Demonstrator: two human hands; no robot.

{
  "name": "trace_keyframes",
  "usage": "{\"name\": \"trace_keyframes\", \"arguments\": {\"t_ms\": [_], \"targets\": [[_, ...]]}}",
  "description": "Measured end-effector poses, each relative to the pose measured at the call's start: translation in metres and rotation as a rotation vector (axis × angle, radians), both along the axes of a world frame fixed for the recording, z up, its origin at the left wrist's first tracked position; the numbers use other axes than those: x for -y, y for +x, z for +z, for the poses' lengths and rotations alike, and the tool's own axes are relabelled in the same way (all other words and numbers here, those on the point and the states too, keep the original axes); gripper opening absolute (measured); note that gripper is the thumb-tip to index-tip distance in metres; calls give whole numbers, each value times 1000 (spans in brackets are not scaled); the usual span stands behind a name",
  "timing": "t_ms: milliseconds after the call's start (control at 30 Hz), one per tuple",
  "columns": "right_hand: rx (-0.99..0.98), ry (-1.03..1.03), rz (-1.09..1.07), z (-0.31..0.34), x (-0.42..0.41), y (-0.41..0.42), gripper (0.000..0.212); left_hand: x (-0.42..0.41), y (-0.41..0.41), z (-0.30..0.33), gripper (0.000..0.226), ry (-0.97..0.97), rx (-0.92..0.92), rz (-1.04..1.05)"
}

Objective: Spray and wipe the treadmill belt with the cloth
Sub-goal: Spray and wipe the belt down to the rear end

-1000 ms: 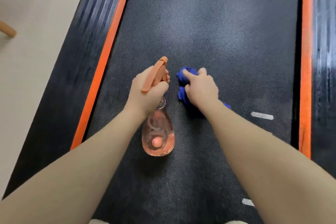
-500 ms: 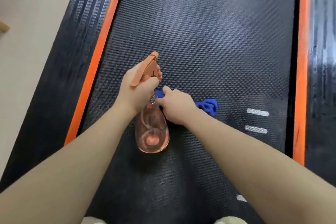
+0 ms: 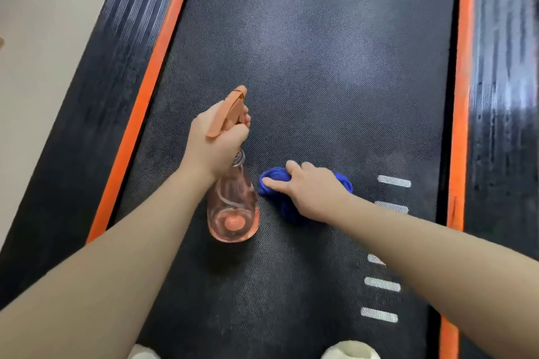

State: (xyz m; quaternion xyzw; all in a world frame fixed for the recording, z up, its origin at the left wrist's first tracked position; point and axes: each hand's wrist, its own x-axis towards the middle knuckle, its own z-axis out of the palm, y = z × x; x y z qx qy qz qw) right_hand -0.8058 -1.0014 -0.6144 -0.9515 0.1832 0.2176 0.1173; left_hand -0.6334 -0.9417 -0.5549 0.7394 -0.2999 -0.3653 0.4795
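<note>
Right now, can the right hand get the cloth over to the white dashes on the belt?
Probably yes. The right hand already presses the blue cloth on the belt, and only bare belt lies between it and the white dashes.

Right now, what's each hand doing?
Left hand: grips the spray bottle.
Right hand: holds the blue cloth on the belt.

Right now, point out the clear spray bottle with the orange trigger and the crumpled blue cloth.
clear spray bottle with orange trigger point(image 3: 233, 207), head view, on its glass body.
crumpled blue cloth point(image 3: 272, 179), head view, on its left fold.
</note>
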Motion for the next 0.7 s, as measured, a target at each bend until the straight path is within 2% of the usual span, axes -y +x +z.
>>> {"name": "trace_keyframes", "arguments": {"t_ms": [67, 167, 233, 367, 433, 500, 633, 700], "targets": [[2, -99, -103, 1, 27, 4, 48, 2, -2, 0, 27, 10, 57, -40], [10, -79, -522, -4, 53, 17, 46, 4, -7, 0, 23, 56, 184, -83], [7, -63, -523, -6, 38, 17, 46, 5, -13, -1, 29, 72, 287, -136], [-1, 12, -208, -1, -9, -21, 51, 10, -21, -1, 34, 96, 343, -217], [-1, 14, -191, 3, 2, -34, 50, 11, -22, 1, 33, 98, 354, -205], [24, -30, -267, 3, 29, -36, 44, 7, -22, 2, 32, 83, 335, -170], [-4, -103, -611, -5, 78, -41, 45, 1, -13, -2, 33, 53, 225, -106], [3, -136, -625, -10, 64, -45, 47, 0, -11, -2, 28, 49, 196, -89]]}}
